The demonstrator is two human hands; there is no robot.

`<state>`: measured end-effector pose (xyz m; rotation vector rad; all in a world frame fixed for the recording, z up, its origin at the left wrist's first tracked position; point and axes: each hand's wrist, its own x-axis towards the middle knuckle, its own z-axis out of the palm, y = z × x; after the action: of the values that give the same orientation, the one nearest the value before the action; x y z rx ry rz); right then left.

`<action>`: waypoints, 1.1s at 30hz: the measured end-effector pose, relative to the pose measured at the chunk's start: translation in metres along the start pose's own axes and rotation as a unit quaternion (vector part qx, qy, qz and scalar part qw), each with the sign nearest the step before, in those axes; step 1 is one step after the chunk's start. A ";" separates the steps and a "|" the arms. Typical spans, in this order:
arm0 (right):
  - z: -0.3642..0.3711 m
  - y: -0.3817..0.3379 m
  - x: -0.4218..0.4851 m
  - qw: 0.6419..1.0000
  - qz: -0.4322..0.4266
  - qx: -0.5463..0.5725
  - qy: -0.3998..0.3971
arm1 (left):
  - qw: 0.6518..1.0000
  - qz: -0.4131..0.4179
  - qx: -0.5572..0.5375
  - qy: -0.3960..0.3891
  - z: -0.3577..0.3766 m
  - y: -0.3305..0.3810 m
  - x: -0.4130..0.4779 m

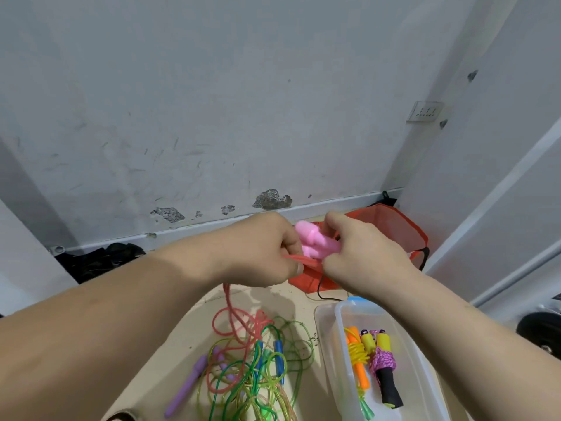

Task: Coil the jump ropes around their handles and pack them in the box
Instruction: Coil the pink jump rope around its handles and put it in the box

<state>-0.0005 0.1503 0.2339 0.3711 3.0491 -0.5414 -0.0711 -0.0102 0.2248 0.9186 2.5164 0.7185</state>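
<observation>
Left hand (267, 250) curled, pinched red rope (228, 302) beside pink handles (315, 243). Right hand (361, 253) gripped handles. Clear plastic box (340, 314), lower right, held two coiled ropes (373, 360); tangled ropes (258, 369) lay left of it.

The pink handles (317, 243) look like matt, soft plastic. The red rope (227, 302) and the green ropes (264, 376) are glossy, half-clear plastic. The box (340, 329) is clear, smooth plastic. Inside it, a pink rope (383, 361) is braided cord around a black handle (390, 388) of matt foam. The wall (212, 117) has rough, flaking paint.
</observation>
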 end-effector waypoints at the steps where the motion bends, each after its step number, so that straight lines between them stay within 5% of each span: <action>1: -0.001 0.001 0.000 1.000 -0.003 -0.008 0.000 | 0.997 0.024 0.066 0.024 -0.002 0.000 0.000; 3: -0.002 0.000 -0.001 0.999 -0.027 -0.024 -0.009 | 0.986 0.064 0.123 0.088 -0.004 0.003 0.000; 9: -0.001 0.006 0.001 0.986 -0.117 0.097 -0.072 | 0.969 0.091 -0.205 0.105 -0.021 -0.003 -0.005; 16: -0.021 -0.010 -0.016 0.911 -0.143 0.372 -0.110 | 0.873 -0.026 -0.483 -0.063 -0.030 -0.021 -0.008; 19: -0.025 -0.014 -0.017 0.869 -0.106 0.480 -0.056 | 0.891 0.023 -0.450 -0.057 -0.018 -0.008 -0.008; 22: -0.024 -0.006 -0.009 0.847 -0.001 0.532 0.004 | 0.918 -0.026 -0.396 0.004 0.002 0.005 -0.001; 28: -0.014 0.015 0.006 0.878 0.090 0.468 0.048 | 0.956 -0.074 -0.285 0.003 0.007 0.007 0.001; 33: -0.004 0.017 0.009 0.892 0.064 0.446 0.028 | 0.988 -0.058 -0.138 0.038 0.008 0.008 0.005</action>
<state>-0.0055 0.1687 0.2312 0.5848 2.5719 -1.9154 -0.0667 0.0008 0.2228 0.6548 2.4288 1.0486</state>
